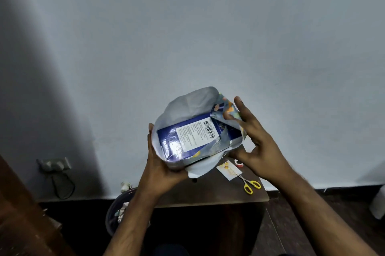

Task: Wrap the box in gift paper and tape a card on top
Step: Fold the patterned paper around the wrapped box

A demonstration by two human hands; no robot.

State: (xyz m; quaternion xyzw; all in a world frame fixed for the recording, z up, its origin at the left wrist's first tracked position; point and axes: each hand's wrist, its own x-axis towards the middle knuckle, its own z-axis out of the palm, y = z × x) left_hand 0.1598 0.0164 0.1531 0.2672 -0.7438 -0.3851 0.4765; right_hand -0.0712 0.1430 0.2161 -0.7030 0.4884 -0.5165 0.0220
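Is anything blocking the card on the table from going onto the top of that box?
Yes: the box is held above the table in both hands, its end unwrapped, paper flaps open. The card lies under the scissors.

- Left hand [160,164]: raised above the worktop, palm cupped upward, fingers curled in a supporting grip, forearm angled up from below.
- Right hand [256,143]: raised, fingers spread and mostly straight, fingertips pressing inward, thumb low.
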